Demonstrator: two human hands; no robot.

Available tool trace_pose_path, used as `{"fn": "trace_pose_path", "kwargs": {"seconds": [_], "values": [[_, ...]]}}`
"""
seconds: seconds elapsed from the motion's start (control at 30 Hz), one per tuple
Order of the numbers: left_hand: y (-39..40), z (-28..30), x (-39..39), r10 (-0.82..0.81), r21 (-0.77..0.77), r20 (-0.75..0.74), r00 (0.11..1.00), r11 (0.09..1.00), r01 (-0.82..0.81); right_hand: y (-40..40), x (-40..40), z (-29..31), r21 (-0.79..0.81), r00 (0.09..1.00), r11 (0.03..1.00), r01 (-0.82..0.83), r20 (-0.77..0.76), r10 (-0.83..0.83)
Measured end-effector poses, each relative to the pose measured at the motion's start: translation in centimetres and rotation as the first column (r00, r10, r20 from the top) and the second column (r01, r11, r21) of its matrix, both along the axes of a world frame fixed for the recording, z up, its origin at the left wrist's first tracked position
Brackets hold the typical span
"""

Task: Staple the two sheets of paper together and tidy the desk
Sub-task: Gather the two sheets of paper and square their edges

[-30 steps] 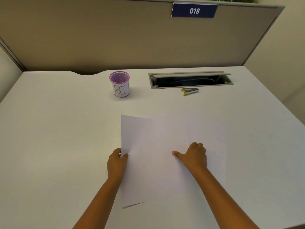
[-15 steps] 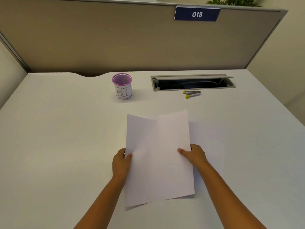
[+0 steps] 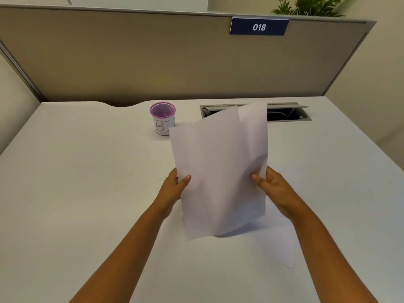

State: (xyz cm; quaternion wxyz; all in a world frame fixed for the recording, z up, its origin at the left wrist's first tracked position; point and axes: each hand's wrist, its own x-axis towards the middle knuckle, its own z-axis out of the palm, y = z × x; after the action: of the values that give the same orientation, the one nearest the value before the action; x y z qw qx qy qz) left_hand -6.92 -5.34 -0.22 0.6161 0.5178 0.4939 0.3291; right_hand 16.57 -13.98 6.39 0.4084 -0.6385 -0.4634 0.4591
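Two white sheets are held up above the white desk [image 3: 87,193], tilted toward me and overlapping unevenly. The front sheet [image 3: 214,171] covers most of the rear sheet [image 3: 255,132], which sticks out at the top right. My left hand [image 3: 172,189] pinches the left edge, thumb on the front. My right hand [image 3: 273,186] pinches the right edge the same way. The lower edges hang just above the desk. No stapler is in view.
A purple mesh cup [image 3: 162,118] with a handwritten label stands at the back, left of the papers. An open cable tray [image 3: 288,112] is set into the desk behind them. Another pale sheet [image 3: 282,243] lies flat by my right forearm. A beige partition [image 3: 175,62] closes the back.
Both hands lifted the sheets off the desk and tipped them upright. The small grey item with yellow tips near the cable tray is now hidden behind the paper.
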Motion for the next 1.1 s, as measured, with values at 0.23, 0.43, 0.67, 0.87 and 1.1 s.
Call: {"fn": "trace_pose_path", "kwargs": {"seconds": [0.23, 0.43, 0.67, 0.87, 1.1], "values": [[1.2, 2.2, 0.6, 0.157, 0.146, 0.005, 0.988, 0.977, -0.156, 0.4, 0.4, 2.3, 0.1, 0.995, 0.995, 0.019, 0.097, -0.029], [0.4, 5.2, 0.0, 0.299, 0.456, 0.086, 0.95, 0.836, -0.304, 0.1, -0.9, 2.8, 0.177, 0.987, 0.982, 0.066, 0.136, -0.091], [-1.1, 4.0, -0.7, 0.406, 0.586, 0.014, 0.914, 0.737, -0.336, 0.7, -3.1, 2.0, 0.243, 0.986, 0.962, 0.121, 0.081, -0.144], [-2.3, 4.2, -0.1, 0.406, 0.51, 0.009, 0.914, 0.785, -0.353, 1.2, -4.2, 2.1, 0.218, 0.977, 0.957, 0.193, 0.052, -0.208], [-1.9, 4.7, -0.6, 0.431, 0.457, 0.116, 0.895, 0.777, -0.433, 1.6, -4.1, 3.1, 0.167, 0.978, 0.972, 0.163, 0.102, -0.181]]}}
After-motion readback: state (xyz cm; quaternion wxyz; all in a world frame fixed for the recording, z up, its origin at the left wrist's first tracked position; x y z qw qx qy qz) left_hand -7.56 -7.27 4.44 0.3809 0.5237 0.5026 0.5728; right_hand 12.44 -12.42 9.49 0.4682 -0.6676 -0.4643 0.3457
